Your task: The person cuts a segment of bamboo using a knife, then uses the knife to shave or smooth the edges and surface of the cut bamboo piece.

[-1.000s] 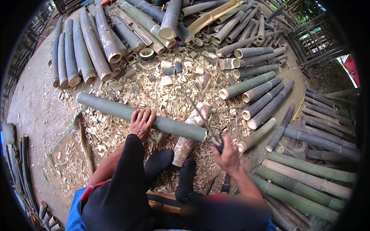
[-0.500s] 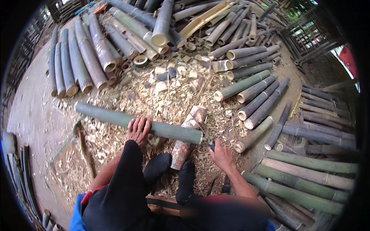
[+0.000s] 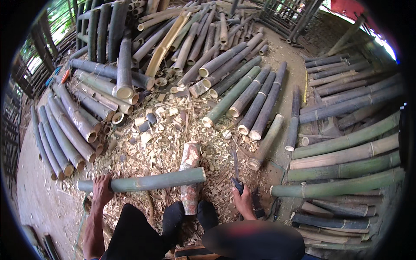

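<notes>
A green bamboo pole (image 3: 151,182) lies across a short, patchy-barked log (image 3: 189,199), its cut right end jutting just past the log. Near the pole's left end, my left hand (image 3: 102,190) wraps over it from above. To the right, apart from the pole, my right hand (image 3: 244,201) grips the dark handle of a machete (image 3: 234,158). Its long, narrow blade points away from me over the wood chips. Both my feet (image 3: 174,216) in dark footwear flank the log's near end.
Wood chips (image 3: 169,130) cover the ground around the log. Cut bamboo poles (image 3: 67,134) lie in rows at the left, with a larger pile (image 3: 216,39) at the back. More poles (image 3: 346,160) are stacked along the right. A short pole (image 3: 266,143) lies just beyond the machete.
My left hand has shifted from the pole's middle to its left end. My right hand and the machete have moved away from the pole's right end. The view has turned right.
</notes>
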`<state>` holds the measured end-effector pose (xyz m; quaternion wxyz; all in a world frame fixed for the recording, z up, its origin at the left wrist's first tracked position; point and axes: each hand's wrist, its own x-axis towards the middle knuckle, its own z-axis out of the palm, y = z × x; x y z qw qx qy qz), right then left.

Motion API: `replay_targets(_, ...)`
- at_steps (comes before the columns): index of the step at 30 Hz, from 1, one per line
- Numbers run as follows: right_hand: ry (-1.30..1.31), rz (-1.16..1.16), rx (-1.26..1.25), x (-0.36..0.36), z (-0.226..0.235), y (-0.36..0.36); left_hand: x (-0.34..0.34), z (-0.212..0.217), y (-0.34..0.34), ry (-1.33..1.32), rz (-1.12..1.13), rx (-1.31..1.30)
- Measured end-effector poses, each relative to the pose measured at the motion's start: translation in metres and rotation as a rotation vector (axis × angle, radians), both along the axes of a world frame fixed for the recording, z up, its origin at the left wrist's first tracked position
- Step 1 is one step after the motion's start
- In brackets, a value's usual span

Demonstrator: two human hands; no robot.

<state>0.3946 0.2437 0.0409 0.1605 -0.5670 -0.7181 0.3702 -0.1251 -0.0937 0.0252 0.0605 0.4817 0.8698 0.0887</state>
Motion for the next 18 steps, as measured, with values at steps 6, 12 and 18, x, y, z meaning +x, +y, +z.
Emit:
replay_targets(6,0.169,-0.195,-0.054,0.008,-0.016,0.017,0.118,0.018,0.101,-0.169,-0.083,-0.089)
replay_targets(12,0.525,-0.432,-0.140,0.000,0.003,0.028,0.195,0.027,0.189,-0.392,-0.075,-0.082)
replay_targets(18,0.169,-0.263,0.173,0.023,-0.008,0.025,0.197,0.067,0.167,-0.303,-0.048,-0.202)
